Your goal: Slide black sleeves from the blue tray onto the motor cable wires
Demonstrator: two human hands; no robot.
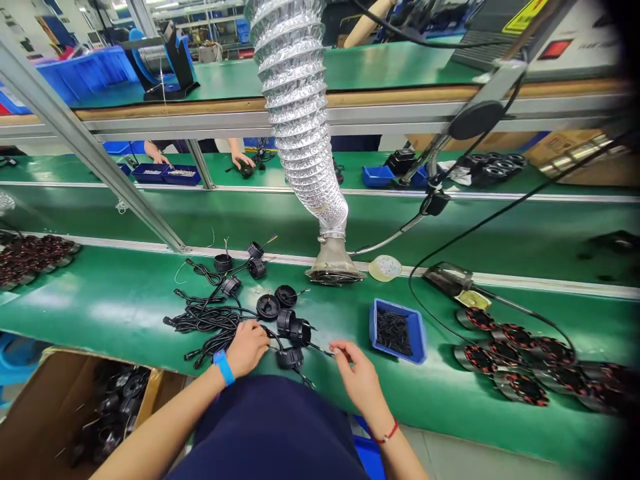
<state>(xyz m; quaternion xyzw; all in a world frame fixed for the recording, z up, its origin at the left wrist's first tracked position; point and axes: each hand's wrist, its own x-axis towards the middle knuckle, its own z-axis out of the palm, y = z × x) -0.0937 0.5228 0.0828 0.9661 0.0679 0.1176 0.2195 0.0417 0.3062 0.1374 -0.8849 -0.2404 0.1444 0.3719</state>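
My left hand (247,348), with a blue band at the wrist, is closed on a black cable beside a group of round black plastic housings (301,331). Thin wire ends (320,349) stick out of one housing toward my right hand (355,375). Thumb and forefinger of that hand are pinched together on their tip. Another black housing (290,359) lies just below, close to my body. Left of my hands spreads a tangle of black cables (207,320) with connectors, with more housings behind it. A blue bin (424,339) of small black tube pieces stands right of my right hand.
A silver exhaust duct (305,127) hangs down to a hood (335,261) behind the housings. Several motor stators (520,389) lie at right, near a black-handled tool (447,279). A cardboard box (45,400) of black parts stands at lower left. Another person's hands (243,159) work across the bench.
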